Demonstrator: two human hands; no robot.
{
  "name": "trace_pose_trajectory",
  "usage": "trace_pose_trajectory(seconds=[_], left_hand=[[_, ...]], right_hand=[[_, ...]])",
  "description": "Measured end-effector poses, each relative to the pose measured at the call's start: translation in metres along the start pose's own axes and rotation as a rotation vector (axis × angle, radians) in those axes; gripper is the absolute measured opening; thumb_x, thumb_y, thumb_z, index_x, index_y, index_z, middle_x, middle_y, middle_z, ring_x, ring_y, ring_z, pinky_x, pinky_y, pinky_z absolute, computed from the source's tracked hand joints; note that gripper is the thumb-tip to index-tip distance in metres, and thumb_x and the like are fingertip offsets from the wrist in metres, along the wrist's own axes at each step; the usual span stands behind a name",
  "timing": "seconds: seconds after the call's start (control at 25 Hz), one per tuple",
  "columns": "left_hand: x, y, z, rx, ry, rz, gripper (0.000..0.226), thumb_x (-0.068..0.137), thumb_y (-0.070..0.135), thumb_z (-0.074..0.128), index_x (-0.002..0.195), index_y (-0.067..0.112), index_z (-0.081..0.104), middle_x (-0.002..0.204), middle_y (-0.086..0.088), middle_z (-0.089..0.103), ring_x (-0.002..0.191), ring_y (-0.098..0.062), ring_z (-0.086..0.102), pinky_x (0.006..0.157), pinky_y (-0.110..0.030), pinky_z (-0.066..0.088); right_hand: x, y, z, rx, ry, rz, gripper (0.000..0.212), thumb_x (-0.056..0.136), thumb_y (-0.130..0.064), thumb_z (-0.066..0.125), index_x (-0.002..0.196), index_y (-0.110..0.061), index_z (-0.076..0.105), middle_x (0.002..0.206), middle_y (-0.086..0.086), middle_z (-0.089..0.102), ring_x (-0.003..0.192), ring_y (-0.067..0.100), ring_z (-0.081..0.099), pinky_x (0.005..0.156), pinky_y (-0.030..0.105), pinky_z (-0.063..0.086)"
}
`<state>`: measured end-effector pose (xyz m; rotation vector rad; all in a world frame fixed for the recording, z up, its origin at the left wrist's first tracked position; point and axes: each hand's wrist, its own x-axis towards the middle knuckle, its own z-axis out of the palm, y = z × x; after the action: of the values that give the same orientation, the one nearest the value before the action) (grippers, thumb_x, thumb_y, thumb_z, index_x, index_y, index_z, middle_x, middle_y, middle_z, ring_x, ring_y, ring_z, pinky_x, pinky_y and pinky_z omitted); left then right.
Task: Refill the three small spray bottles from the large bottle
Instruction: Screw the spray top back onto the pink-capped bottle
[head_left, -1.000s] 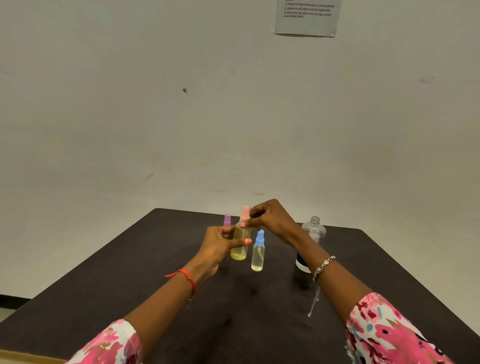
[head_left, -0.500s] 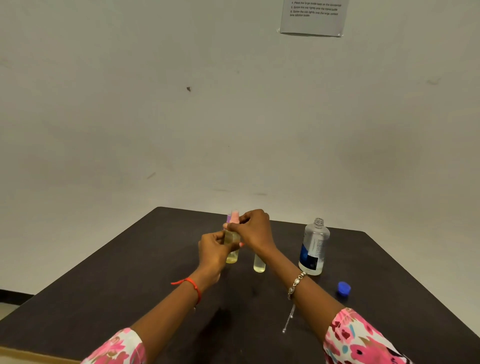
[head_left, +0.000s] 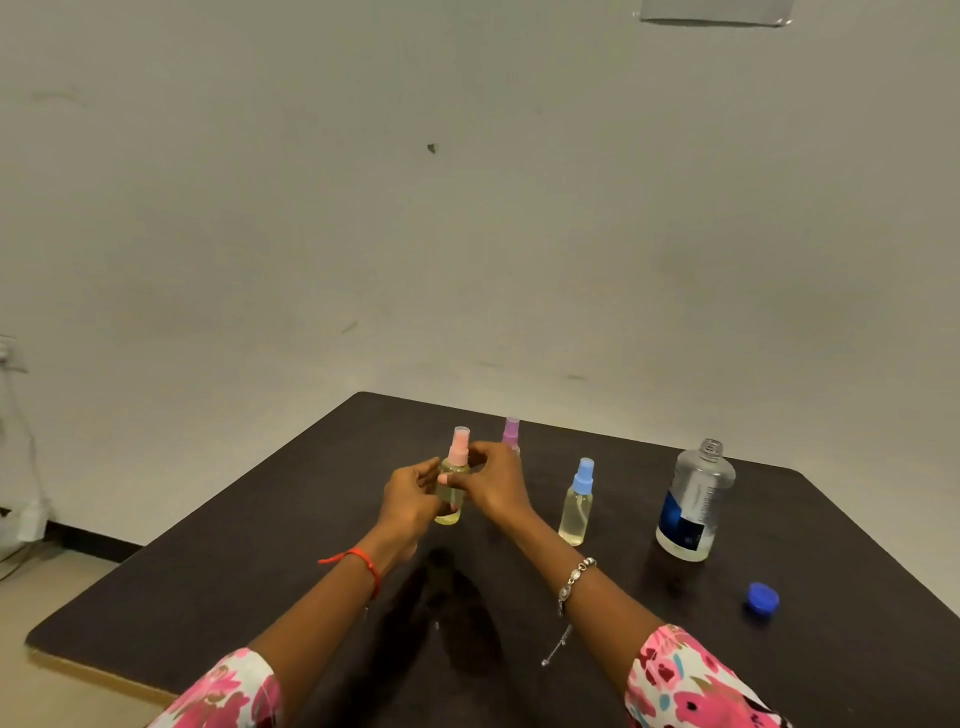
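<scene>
Closest to the camera, two floral pink sleeves (head_left: 691, 686) are reaching out over a dark table (head_left: 260, 587), and there's a wet-looking smear (head_left: 447, 613) sitting between the forearms. A thin dip tube (head_left: 557, 646) is lying on the table by the right forearm, and a blue cap (head_left: 761, 598) is sitting off to the right.

Further out, the left hand (head_left: 410, 499) is wrapping around the body of the pink-topped spray bottle (head_left: 457, 457), holding it upright over the table, while the right hand (head_left: 493, 486) is pinching it just under the sprayer. It's hard to say whether the bottle's base is touching the table.

To the right, the blue-topped spray bottle (head_left: 576, 504) is standing on its own, and the large bottle (head_left: 693, 501) is standing open near it. Furthest back, the purple-topped spray bottle (head_left: 511, 431) is peeking out behind the right hand.
</scene>
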<state>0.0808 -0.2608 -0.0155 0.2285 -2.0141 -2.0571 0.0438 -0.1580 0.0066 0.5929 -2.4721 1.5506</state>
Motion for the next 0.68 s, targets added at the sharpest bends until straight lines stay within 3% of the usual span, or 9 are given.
trace_pose_trajectory(seconds=[0.08, 0.16, 0.28, 0.4, 0.48, 0.56, 0.68], left_hand=[[0.007, -0.008, -0.008, 0.005, 0.020, -0.066, 0.071, 0.072, -0.030, 0.048, 0.137, -0.005, 0.033, 0.139, -0.020, 0.045, 0.129, -0.030, 0.045, 0.090, -0.034, 0.048], [0.013, -0.017, -0.015, 0.032, 0.031, -0.101, 0.071, 0.072, -0.031, 0.043, 0.137, -0.005, 0.032, 0.141, -0.021, 0.043, 0.132, -0.029, 0.040, 0.090, -0.034, 0.047], [0.017, -0.022, -0.018, 0.068, 0.022, -0.129, 0.068, 0.074, -0.031, 0.039, 0.137, -0.005, 0.034, 0.139, -0.021, 0.045, 0.132, -0.029, 0.041, 0.084, -0.030, 0.047], [0.015, -0.022, -0.014, 0.042, -0.006, -0.135, 0.065, 0.075, -0.031, 0.039, 0.136, -0.008, 0.034, 0.137, -0.021, 0.047, 0.129, -0.029, 0.044, 0.066, -0.016, 0.052], [0.015, -0.024, -0.011, 0.017, 0.004, -0.139, 0.062, 0.077, -0.027, 0.044, 0.135, -0.008, 0.034, 0.135, -0.021, 0.048, 0.126, -0.030, 0.048, 0.082, -0.023, 0.052], [0.014, -0.027, -0.008, 0.072, 0.084, -0.165, 0.060, 0.076, -0.021, 0.052, 0.133, -0.006, 0.039, 0.133, -0.021, 0.051, 0.122, -0.029, 0.051, 0.095, -0.036, 0.049], [0.005, -0.024, 0.004, 0.246, 0.294, -0.189, 0.049, 0.072, -0.012, 0.062, 0.119, -0.006, 0.051, 0.120, -0.020, 0.056, 0.111, -0.030, 0.055, 0.085, -0.031, 0.048]], right_hand=[[0.004, 0.010, 0.011, -0.035, -0.004, 0.002, 0.032, 0.070, -0.005, 0.076, 0.098, 0.005, 0.064, 0.101, 0.020, 0.067, 0.087, 0.021, 0.059, 0.078, 0.028, 0.049], [0.010, 0.018, 0.018, -0.054, 0.003, 0.019, 0.032, 0.069, -0.005, 0.076, 0.097, 0.005, 0.064, 0.100, 0.020, 0.067, 0.085, 0.017, 0.057, 0.073, 0.026, 0.046], [0.018, 0.028, 0.023, -0.062, 0.005, 0.030, 0.033, 0.068, -0.006, 0.077, 0.097, 0.003, 0.064, 0.100, 0.020, 0.067, 0.087, 0.019, 0.059, 0.074, 0.025, 0.048], [0.022, 0.032, 0.027, -0.086, 0.007, 0.034, 0.037, 0.068, -0.007, 0.078, 0.099, 0.001, 0.062, 0.103, 0.019, 0.064, 0.089, 0.020, 0.058, 0.068, 0.016, 0.043], [0.020, 0.031, 0.026, -0.095, -0.021, 0.045, 0.042, 0.069, -0.007, 0.077, 0.105, 0.000, 0.058, 0.108, 0.016, 0.061, 0.096, 0.022, 0.057, 0.075, 0.021, 0.044], [0.016, 0.028, 0.020, -0.119, -0.082, 0.065, 0.050, 0.069, -0.006, 0.077, 0.113, 0.000, 0.053, 0.112, 0.015, 0.058, 0.102, 0.024, 0.056, 0.082, 0.026, 0.046], [0.008, 0.018, -0.010, -0.132, -0.115, 0.085, 0.041, 0.073, -0.002, 0.072, 0.111, 0.002, 0.056, 0.105, 0.020, 0.064, 0.091, 0.023, 0.062, 0.074, 0.025, 0.051]])
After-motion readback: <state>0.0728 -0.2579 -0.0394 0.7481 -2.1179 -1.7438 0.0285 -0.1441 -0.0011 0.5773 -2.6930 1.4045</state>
